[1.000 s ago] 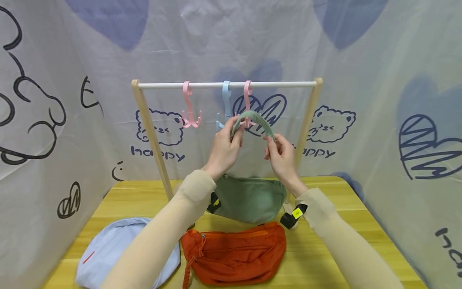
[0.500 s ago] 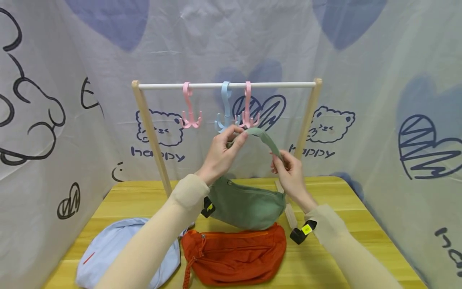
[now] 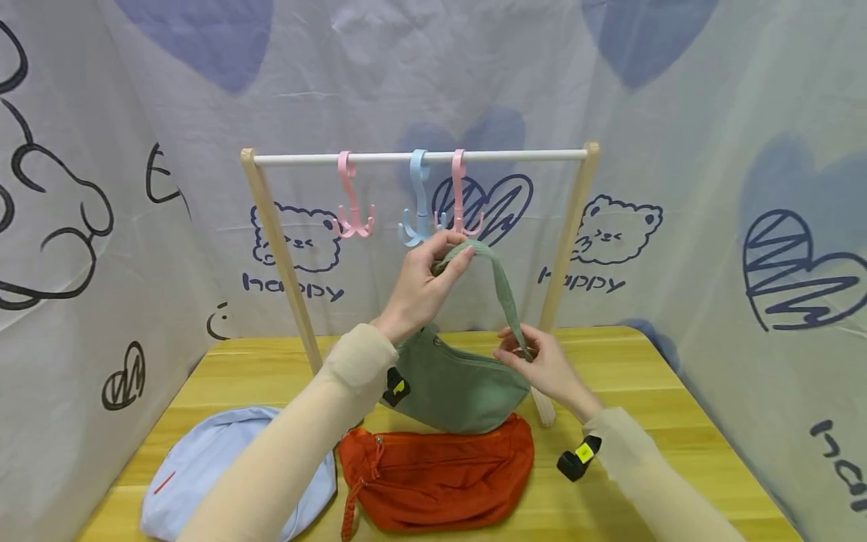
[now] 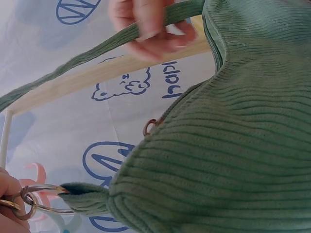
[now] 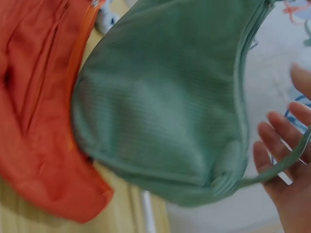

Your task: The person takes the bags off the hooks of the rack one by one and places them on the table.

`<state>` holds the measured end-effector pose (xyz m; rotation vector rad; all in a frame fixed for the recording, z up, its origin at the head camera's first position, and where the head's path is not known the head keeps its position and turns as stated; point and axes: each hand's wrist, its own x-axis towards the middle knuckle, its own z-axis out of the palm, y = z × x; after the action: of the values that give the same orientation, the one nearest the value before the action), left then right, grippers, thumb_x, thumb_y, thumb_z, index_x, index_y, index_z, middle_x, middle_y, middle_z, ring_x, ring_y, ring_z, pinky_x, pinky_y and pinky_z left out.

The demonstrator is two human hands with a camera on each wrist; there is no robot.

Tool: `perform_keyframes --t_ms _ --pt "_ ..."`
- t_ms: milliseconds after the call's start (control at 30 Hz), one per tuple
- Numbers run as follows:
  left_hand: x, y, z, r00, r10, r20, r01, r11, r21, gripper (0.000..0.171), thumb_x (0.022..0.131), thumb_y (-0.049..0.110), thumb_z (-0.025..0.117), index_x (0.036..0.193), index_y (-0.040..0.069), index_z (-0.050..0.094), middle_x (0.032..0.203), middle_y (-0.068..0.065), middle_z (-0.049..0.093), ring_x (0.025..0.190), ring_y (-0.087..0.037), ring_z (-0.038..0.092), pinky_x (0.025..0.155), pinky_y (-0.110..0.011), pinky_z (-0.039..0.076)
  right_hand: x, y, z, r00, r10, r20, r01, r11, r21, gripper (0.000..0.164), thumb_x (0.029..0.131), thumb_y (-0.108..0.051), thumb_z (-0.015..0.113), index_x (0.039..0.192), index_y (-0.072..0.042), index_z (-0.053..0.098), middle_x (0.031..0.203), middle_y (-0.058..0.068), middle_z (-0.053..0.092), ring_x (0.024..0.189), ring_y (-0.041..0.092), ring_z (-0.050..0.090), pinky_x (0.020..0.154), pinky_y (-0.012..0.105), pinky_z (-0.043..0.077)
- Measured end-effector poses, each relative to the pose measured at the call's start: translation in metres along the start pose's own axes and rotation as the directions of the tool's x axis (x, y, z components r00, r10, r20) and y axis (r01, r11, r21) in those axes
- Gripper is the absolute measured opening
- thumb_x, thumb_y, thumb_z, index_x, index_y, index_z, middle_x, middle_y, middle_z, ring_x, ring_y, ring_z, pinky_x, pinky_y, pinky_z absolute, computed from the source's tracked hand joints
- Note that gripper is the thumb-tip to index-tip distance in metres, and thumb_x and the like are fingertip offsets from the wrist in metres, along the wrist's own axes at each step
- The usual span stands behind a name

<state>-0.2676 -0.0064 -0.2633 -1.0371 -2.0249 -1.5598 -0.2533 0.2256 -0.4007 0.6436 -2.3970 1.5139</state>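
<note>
A green corduroy shoulder bag (image 3: 454,384) hangs tilted above the table, its right end lower than its left. High on its strap (image 3: 504,293), my left hand (image 3: 420,286) pinches between thumb and fingers, just below the hooks. The left wrist view shows metal rings (image 4: 30,196) at those fingertips, joined to the bag's corner tab. My right hand (image 3: 542,369) is at the strap's lower right end. In the right wrist view its fingers (image 5: 277,133) are loosely spread, with the strap running across them and the thumb apart.
Behind the hands stands a wooden rack with a white bar (image 3: 535,156). From it hang a left pink hook (image 3: 353,207), a blue hook (image 3: 420,199) and a right pink hook (image 3: 458,192). An orange bag (image 3: 440,482) and a light blue bag (image 3: 210,459) lie in front.
The strap has come down from in front of the right pink hook. My right hand has slid down and right along it, its fingers loosening, while the bag has tilted.
</note>
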Motion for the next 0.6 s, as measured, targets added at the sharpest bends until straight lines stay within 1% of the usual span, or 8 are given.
perform_keyframes --t_ms 67,133,200,267,333,400,500,600 --pt "-0.001 0.000 0.000 1.000 0.000 0.004 0.000 1.000 0.000 0.018 0.102 0.015 0.056 0.112 0.002 0.065 0.097 -0.015 0.071 0.081 -0.012 0.055 0.075 -0.024 0.047 -0.003 0.008 0.000 0.998 0.009 0.055 -0.008 1.000 -0.023 0.024 0.091 -0.013 0.075 0.112 -0.004 0.068 0.102 0.019 0.073 0.090 0.011 0.070 0.077 0.025 0.058" --pt "-0.002 0.000 0.000 1.000 0.004 0.008 -0.004 1.000 -0.003 0.018 0.102 0.015 0.056 0.112 0.003 0.065 0.090 -0.012 0.068 0.077 -0.012 0.053 0.073 -0.024 0.045 -0.005 0.015 0.000 0.996 0.016 0.091 -0.014 0.999 -0.031 0.026 0.088 -0.012 0.078 0.111 -0.004 0.068 0.105 0.019 0.073 0.093 0.017 0.072 0.078 0.027 0.059" --pt "-0.002 0.000 0.000 1.000 0.013 0.005 -0.013 1.000 -0.007 0.018 0.102 0.015 0.056 0.111 0.002 0.065 0.082 -0.008 0.062 0.073 -0.013 0.048 0.069 -0.024 0.041 -0.006 0.021 0.001 0.993 0.012 0.119 -0.005 0.998 -0.058 0.030 0.086 -0.013 0.081 0.111 -0.004 0.069 0.105 0.017 0.073 0.095 0.021 0.072 0.081 0.029 0.059" --pt "-0.002 0.000 0.000 1.000 0.017 -0.004 -0.017 1.000 -0.010 0.018 0.102 0.015 0.056 0.111 0.003 0.065 0.078 -0.005 0.057 0.071 -0.013 0.045 0.067 -0.024 0.039 -0.008 0.025 0.001 0.990 0.013 0.141 0.000 0.996 -0.094 0.033 0.084 -0.015 0.082 0.113 -0.004 0.070 0.108 0.013 0.075 0.098 0.020 0.071 0.084 0.030 0.057" --pt "-0.003 0.000 -0.001 1.000 0.015 -0.013 -0.015 1.000 -0.009 0.018 0.102 0.016 0.056 0.111 0.003 0.065 0.077 -0.003 0.055 0.070 -0.014 0.045 0.067 -0.024 0.039 -0.009 0.029 0.003 0.988 0.017 0.154 0.002 0.992 -0.125 0.033 0.084 -0.016 0.082 0.113 -0.004 0.072 0.108 0.011 0.076 0.098 0.015 0.070 0.088 0.028 0.055" --pt "-0.004 -0.001 -0.001 1.000 0.009 -0.020 -0.009 1.000 0.000 0.018 0.102 0.016 0.056 0.111 0.004 0.065 0.076 -0.003 0.055 0.070 -0.014 0.045 0.067 -0.024 0.039 -0.011 0.033 0.006 0.988 0.019 0.153 0.003 0.991 -0.137 0.027 0.086 -0.015 0.081 0.110 -0.004 0.074 0.104 0.010 0.077 0.094 0.009 0.068 0.086 0.026 0.053" --pt "-0.007 -0.003 -0.003 1.000 0.010 -0.027 -0.010 1.000 0.003 0.017 0.102 0.016 0.055 0.109 0.004 0.066 0.074 -0.003 0.053 0.068 -0.013 0.044 0.066 -0.025 0.038 -0.014 0.037 0.010 0.994 0.011 0.110 0.003 0.993 -0.120 0.017 0.088 -0.011 0.077 0.103 -0.004 0.076 0.094 0.009 0.076 0.082 0.003 0.061 0.078 0.023 0.049" --pt "-0.012 -0.006 -0.006 0.999 0.046 -0.026 -0.045 0.999 0.010 0.017 0.101 0.016 0.055 0.106 0.004 0.065 0.069 -0.002 0.049 0.063 -0.011 0.040 0.062 -0.024 0.035 -0.016 0.037 0.011 0.998 0.031 0.051 -0.028 0.998 -0.065 0.013 0.090 -0.008 0.075 0.100 -0.002 0.076 0.089 0.012 0.075 0.078 0.002 0.057 0.076 0.022 0.046"
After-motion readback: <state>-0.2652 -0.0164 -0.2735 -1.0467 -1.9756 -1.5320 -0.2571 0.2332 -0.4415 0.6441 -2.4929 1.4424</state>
